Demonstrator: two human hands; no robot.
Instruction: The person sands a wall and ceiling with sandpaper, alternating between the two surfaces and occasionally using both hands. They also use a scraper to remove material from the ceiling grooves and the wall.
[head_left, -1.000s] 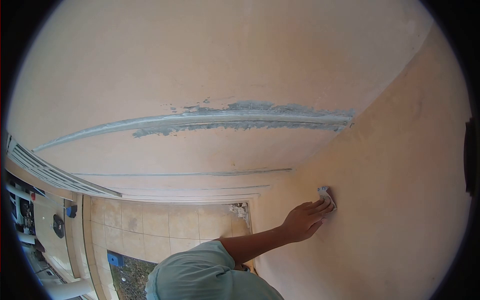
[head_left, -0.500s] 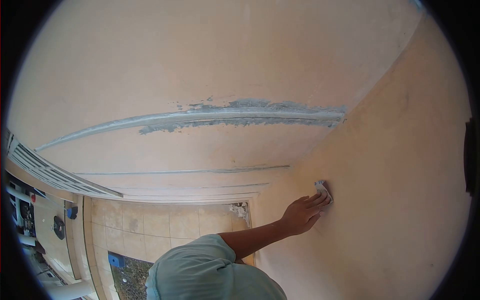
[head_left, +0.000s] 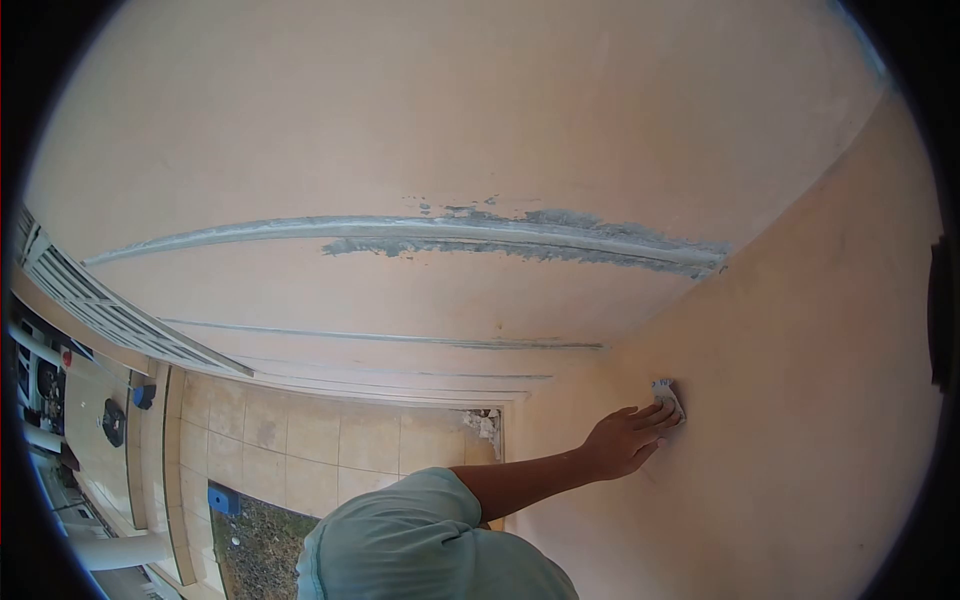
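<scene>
Pressing a small grey sheet (head_left: 664, 386) against the peach-coloured wall (head_left: 790, 400), the left hand (head_left: 622, 445) works at four o'clock from the centre of the view. Its fingers lie bent over the sheet and cover most of it, gripping it close, with the back of the hand toward the camera. The right hand is out of view, so I cannot tell its state.

What shows of the sheet is pale grey and whitish, thin at the edge, with small bluish marks on the corner that pokes out at one o'clock from the hand. The marks are too small to read, and the face against the wall is hidden. It sits tilted, one narrow edge showing past the fingertips at three o'clock.

The bare forearm (head_left: 525, 485) runs back to a pale green sleeve (head_left: 430, 510) near six o'clock. The adjoining wall (head_left: 400, 120) fills the twelve o'clock side and meets the first along a slanting corner. A ragged grey band (head_left: 450, 228) crosses it from nine o'clock almost to three, with a thinner grey line (head_left: 500, 343) below. A slatted grille (head_left: 110, 300) stands at nine o'clock. Toward seven lies a tiled floor (head_left: 310, 430); at eight, a blue object (head_left: 223, 499) sits beside a patch of rough ground (head_left: 265, 550).
</scene>
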